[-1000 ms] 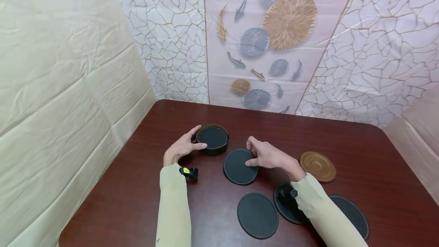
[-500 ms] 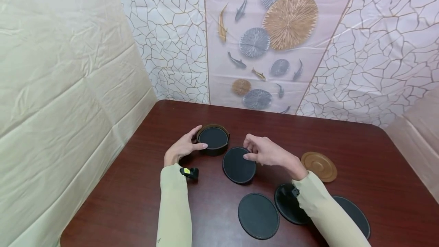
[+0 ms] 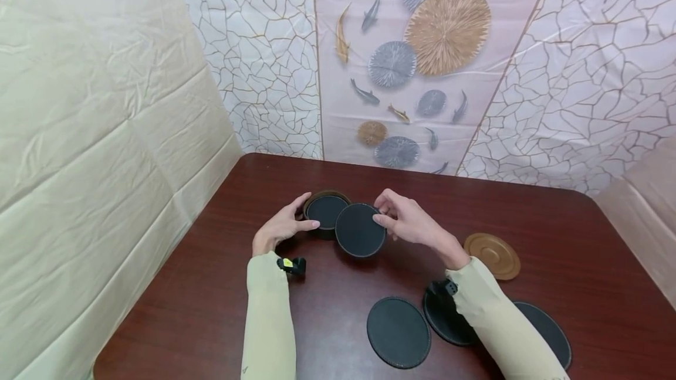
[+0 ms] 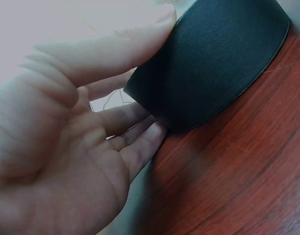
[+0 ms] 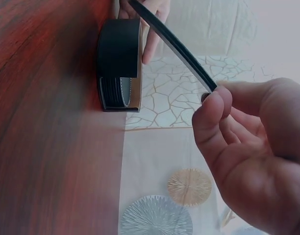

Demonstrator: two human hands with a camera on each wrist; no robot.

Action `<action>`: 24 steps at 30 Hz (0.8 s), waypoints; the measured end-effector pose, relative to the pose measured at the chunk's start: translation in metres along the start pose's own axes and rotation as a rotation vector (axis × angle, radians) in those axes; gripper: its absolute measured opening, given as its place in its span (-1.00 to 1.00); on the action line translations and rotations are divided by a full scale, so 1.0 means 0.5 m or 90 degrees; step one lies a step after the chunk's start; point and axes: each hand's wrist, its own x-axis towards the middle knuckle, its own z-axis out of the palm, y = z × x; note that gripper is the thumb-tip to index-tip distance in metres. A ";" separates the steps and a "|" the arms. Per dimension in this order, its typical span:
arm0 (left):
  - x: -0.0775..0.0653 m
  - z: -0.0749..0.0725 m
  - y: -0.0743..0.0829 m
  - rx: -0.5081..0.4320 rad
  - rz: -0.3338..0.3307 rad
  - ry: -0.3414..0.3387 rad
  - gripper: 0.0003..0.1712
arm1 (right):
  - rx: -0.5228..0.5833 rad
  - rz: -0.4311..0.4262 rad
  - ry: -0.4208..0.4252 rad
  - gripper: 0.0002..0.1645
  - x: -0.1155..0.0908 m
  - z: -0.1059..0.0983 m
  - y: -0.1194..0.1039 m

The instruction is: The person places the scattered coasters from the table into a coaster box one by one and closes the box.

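Note:
A round black coaster [image 3: 361, 230] with a stitched rim is pinched at its right edge between the thumb and fingers of my right hand [image 3: 409, 220]. It is raised off the table, and in the head view it overlaps the front right of a round black coaster holder [image 3: 334, 232]. Inside that holder lie stacked black coasters [image 5: 111, 91], seen through the gap in its wall. My left hand [image 3: 280, 228] grips the holder from the left, thumb at the near side and fingers around the far side. The left wrist view shows the holder's smooth black wall [image 4: 213, 63] against the thumb.
Another black coaster [image 3: 398, 333] lies flat near the front. A glossy black disc [image 3: 446, 315] and one more black coaster [image 3: 546, 333] are partly under the right forearm. A brown round lid-like disc [image 3: 491, 255] lies at the right on the dark red table [image 3: 185, 309].
My right hand has lifted the coaster off the table and moved it up and left towards the holder. The left hand and holder have stayed in place.

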 end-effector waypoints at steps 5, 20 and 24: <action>0.002 -0.001 -0.005 0.000 0.003 -0.004 0.04 | 0.037 0.018 0.052 -0.74 0.018 0.009 0.002; -0.001 0.001 -0.002 -0.006 -0.006 -0.001 0.06 | 0.129 0.021 0.146 -0.77 0.060 0.031 -0.002; -0.001 0.001 0.000 -0.004 -0.008 0.001 0.06 | 0.141 0.029 0.159 -0.76 0.071 0.040 -0.005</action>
